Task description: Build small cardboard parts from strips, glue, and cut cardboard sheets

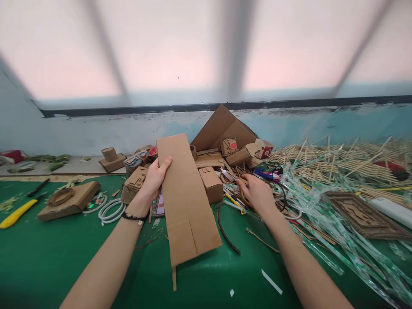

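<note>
My left hand (155, 178) grips the left edge of a long flat cardboard piece (186, 193), thumb on its face. The piece is tilted upright over the green table and has a slit near its lower end. My right hand (255, 191) reaches into a pile of tools and scraps right of a small cardboard box (210, 184). Its fingers are bent around something I cannot make out, close to a white-tipped item (228, 175). A yellow cutter (234, 202) lies just left of those fingers. A phone (160, 204) is partly hidden behind the cardboard.
Clear and green plastic strips (347, 253) and many thin sticks (322, 159) spread over the right side. A brown framed panel (367, 214) lies there. At left are a cardboard box with a ring (69, 199), a coiled white cable (111, 211) and a yellow-handled tool (18, 213).
</note>
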Motion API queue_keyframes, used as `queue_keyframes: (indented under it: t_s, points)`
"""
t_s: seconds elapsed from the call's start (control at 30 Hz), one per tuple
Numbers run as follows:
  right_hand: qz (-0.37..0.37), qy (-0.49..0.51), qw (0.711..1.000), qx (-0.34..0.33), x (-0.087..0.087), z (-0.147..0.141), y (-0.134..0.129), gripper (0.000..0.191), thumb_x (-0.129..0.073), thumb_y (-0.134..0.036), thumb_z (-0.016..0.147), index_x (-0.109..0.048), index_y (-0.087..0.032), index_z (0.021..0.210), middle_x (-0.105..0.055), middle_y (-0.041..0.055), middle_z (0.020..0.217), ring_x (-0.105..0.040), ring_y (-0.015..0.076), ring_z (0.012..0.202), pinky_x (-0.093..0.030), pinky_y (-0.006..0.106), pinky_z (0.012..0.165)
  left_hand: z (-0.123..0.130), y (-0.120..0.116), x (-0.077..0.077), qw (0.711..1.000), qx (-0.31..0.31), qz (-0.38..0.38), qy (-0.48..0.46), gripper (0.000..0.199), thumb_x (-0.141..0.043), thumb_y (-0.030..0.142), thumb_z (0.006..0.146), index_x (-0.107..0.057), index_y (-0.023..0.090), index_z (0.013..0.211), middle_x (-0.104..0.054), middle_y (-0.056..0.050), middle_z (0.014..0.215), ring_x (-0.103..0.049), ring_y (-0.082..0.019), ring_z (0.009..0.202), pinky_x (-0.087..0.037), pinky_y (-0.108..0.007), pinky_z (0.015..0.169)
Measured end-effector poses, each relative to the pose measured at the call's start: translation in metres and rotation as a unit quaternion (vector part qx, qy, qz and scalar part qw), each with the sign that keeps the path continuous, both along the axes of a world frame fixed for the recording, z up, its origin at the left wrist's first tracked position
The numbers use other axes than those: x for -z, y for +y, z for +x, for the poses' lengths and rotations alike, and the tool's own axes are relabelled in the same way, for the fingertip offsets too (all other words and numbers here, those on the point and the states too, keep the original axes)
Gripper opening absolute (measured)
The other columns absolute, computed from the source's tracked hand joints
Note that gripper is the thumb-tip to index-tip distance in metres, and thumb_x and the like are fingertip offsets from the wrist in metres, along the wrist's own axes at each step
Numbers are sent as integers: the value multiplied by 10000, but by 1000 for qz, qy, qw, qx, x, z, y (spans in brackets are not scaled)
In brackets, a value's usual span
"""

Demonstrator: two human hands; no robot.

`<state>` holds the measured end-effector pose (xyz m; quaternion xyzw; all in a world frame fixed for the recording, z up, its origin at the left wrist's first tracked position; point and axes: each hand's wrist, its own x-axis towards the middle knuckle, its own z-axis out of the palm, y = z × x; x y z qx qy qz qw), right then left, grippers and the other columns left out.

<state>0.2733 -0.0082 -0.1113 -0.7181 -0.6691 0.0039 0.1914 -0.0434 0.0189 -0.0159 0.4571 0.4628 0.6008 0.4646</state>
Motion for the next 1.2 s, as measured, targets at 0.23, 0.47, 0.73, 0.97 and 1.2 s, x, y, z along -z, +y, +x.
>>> queue_keyframes:
  t_s: [0.23, 0.47, 0.73, 0.97, 1.2]
  points:
    - [19, 33, 987, -157, -6, -85, 4, 750, -635, -481, 972, -347, -327, 1647, -342, 130, 1712, -595, 380, 1358, -581, 477, 969, -6, -11, 12, 999, 37, -27, 6, 357, -762, 343, 929, -684, 196, 1245, -803, -138, 1118, -795, -248, 911, -670, -369, 836]
    - [77, 59, 988, -123, -4, -104, -15, 542, -551, -459, 1006, -532, -331, 1533, -369, 60, 1712, -731, 322, 1123, -631, 428, 841, -48, -26, 8, 996, 23, -88, 9, 306, -760, 379, 913, -694, 199, 1151, -808, -127, 1036, -780, -243, 731, -638, -307, 565]
    - [45, 28, 974, -221, 7, -151, -26, 539, -604, -361, 1001, -538, -253, 1525, -364, 140, 1707, -636, 330, 1328, -620, 375, 889, -35, -42, -6, 996, 21, -89, 4, 243, -725, 345, 926, -709, 175, 1098, -812, -119, 992, -750, -219, 656, -600, -276, 502]
    - [51, 32, 974, -217, 5, -141, -34, 561, -580, -409, 1014, -504, -309, 1561, -323, 90, 1730, -704, 310, 1204, -638, 364, 815, -32, -46, -8, 994, 21, -106, -4, 274, -692, 312, 951, -698, 205, 1203, -814, -97, 1008, -758, -220, 662, -624, -300, 526]
    - [59, 154, 951, -263, 7, -150, 6, 594, -529, -210, 1008, -455, -198, 1597, -456, 158, 1650, -596, 294, 1355, -593, 379, 979, 0, -53, 21, 985, 92, -146, -5, 362, -785, 400, 892, -693, 179, 1163, -810, -141, 1053, -797, -261, 782, -655, -321, 633]
